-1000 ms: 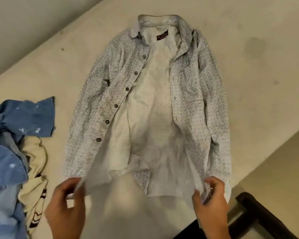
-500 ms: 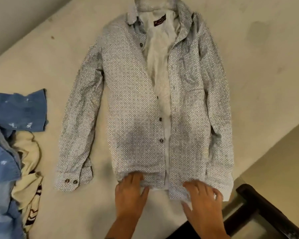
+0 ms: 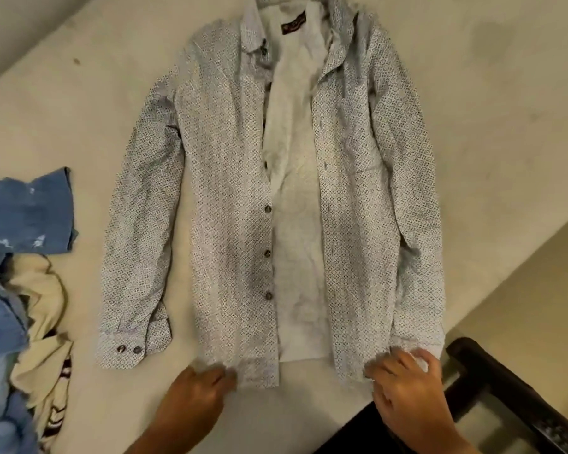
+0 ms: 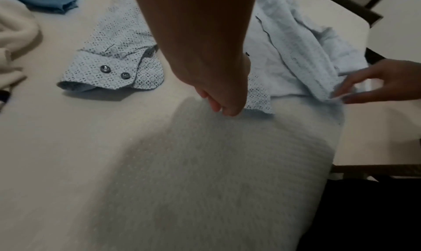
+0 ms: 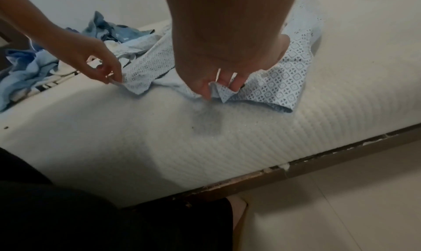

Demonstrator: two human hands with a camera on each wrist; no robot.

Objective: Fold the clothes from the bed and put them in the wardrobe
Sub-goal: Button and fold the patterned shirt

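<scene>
At 6 o'clock on the bed: patterned shirt flat, front up, placket now drawn nearly closed versus 1 s ago. Left hand and right hand each pinching a hem corner. Likely ready for sleeve folds; clothes pile waiting at 9 o'clock.

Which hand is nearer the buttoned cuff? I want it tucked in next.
Left. The left hand pinches the shirt hem just beside the buttoned cuff; the right hand grips the hem's far corner.

Likely a home bedroom, bare mattress, heaped clothes, tiled floor
</scene>
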